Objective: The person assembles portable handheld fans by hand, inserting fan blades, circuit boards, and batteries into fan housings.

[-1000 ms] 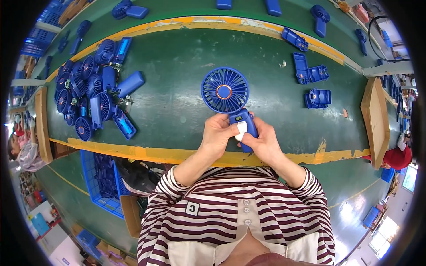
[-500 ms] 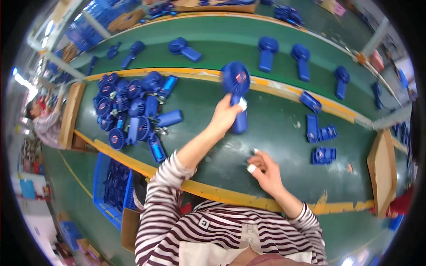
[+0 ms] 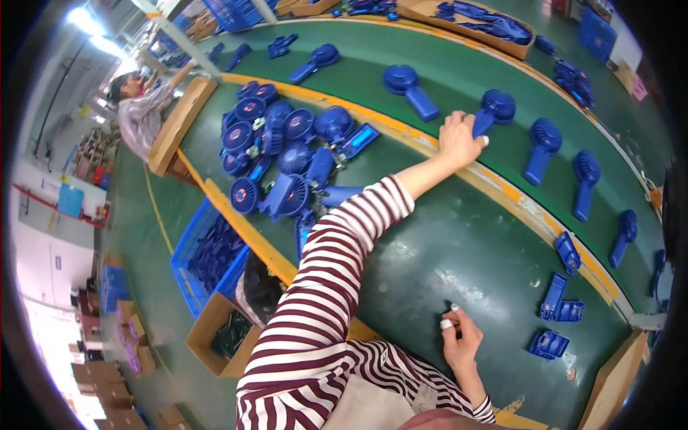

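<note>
Over the near part of the table (image 3: 412, 287), the right grip (image 3: 461, 335) is held loosely open and empty. Blue casings (image 3: 550, 345) are laid to its right. Farther off, fans (image 3: 292, 156) are heaped at left. Beyond the yellow edge (image 3: 390, 125), a blue fan (image 3: 499, 106) is grasped by its handle in the left grip (image 3: 461, 140), over a green strip (image 3: 455, 84) where other fans (image 3: 546, 135) are spread.

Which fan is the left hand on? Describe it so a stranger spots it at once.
Find the yellow-edged green worktable, then the green strip beyond it. Blue handheld fans lie spaced along that strip. The wanted fan is the only one there with the left hand at its handle.
</note>
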`<state>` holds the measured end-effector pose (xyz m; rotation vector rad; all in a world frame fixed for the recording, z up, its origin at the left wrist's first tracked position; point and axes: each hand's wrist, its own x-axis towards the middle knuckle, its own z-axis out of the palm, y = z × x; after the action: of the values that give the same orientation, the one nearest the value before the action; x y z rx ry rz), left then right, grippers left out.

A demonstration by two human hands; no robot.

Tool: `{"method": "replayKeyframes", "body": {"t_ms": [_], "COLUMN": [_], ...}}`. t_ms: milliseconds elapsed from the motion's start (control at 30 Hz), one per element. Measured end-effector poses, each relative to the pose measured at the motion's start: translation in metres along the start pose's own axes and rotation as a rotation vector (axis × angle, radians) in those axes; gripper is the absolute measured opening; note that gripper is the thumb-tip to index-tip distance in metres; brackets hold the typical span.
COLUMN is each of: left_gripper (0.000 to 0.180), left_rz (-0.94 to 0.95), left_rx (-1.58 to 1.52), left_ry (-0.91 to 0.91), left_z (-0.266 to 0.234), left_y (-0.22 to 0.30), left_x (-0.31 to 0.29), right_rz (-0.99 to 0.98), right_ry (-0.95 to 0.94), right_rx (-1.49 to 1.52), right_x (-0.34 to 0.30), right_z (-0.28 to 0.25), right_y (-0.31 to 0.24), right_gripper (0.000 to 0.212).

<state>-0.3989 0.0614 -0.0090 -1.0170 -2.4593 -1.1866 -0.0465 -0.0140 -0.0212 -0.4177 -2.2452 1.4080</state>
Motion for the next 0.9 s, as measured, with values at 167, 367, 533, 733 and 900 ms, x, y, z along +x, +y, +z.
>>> {"method": "replayKeyframes", "body": {"t_ms": [167, 367, 533, 733, 900], "left_gripper": [0.042, 0.052, 0.065, 0.061, 0.047], "left_rz": [0.099, -0.179, -0.441, -0.633, -0.756], "left_rx": [-0.049, 0.429, 0.299, -0.313, -1.161], "left_ry": [-0.011, 0.371, 0.18, 0.351, 0.532], "left_z": [-0.133, -0.273, -0.305, -0.307, -0.329], "left_y": [-0.008, -0.079, -0.129, -0.155, -0.118], "left_x": [-0.114, -0.187, -0.203, -0.2, -0.179], "right_rz": [0.039, 0.094, 0.09, 0.079, 0.102], "right_ry": [-0.006, 0.033, 0.036, 0.044, 0.058], "right_rx": [0.018, 0.013, 0.064, 0.064, 0.083], "right_x": [-0.004, -0.006, -0.008, -0.009, -0.007], "right_z": [0.002, 0.006, 0.008, 0.01, 0.013], "right_y": [0.007, 0.012, 0.013, 0.012, 0.013], "right_gripper": [0.024, 0.025, 0.026, 0.026, 0.026]}}
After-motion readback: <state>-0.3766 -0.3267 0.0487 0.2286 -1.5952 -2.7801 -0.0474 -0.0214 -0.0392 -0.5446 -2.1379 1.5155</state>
